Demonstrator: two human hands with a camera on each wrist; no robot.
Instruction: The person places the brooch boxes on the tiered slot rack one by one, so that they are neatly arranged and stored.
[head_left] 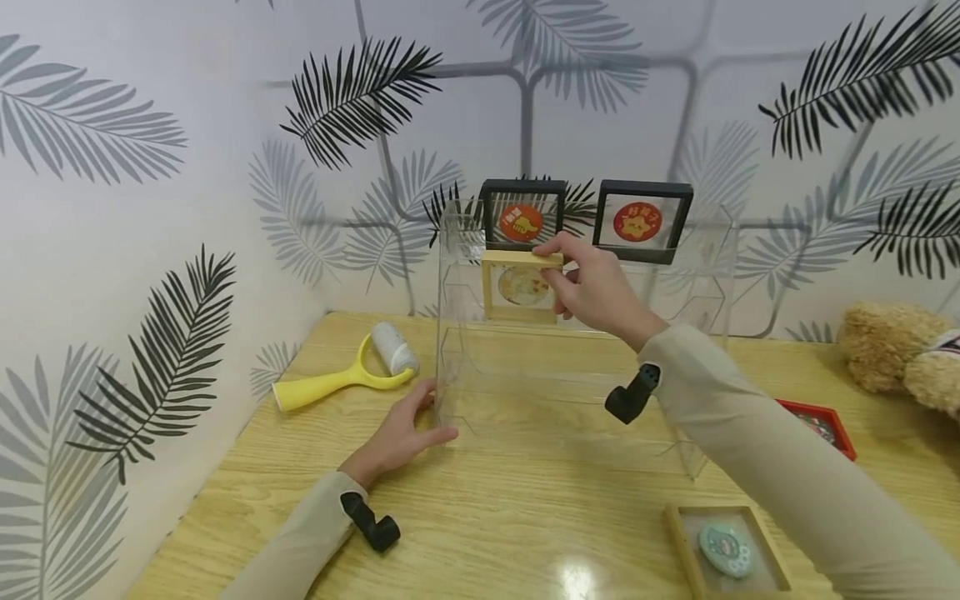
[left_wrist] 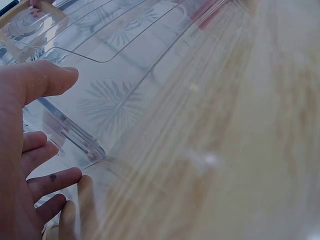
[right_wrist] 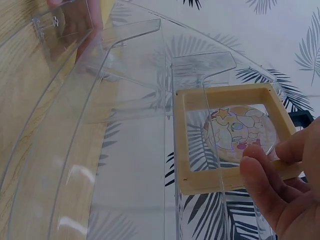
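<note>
In the head view, a clear acrylic tiered stand point(head_left: 525, 387) stands on the table against the wall. My right hand point(head_left: 600, 283) pinches the right side of a pale wood-coloured display frame point(head_left: 512, 287) at an upper tier. A round cartoon badge point(right_wrist: 241, 132) shows inside that frame in the right wrist view, thumb in front of it. Down by the stand's lower left corner is my left hand point(head_left: 397, 437), its fingers along the outer side panel and its thumb spread towards the front. Close up, the left fingers point(left_wrist: 55, 182) look loosely bent beside the clear panel.
Two black frames with red badges, left point(head_left: 521, 222) and right point(head_left: 636, 222), stand on the top tier. A yellow-handled roller point(head_left: 322, 387) lies left. At right are another wooden frame point(head_left: 678, 546), a red tray point(head_left: 843, 442) and a plush toy point(head_left: 885, 346).
</note>
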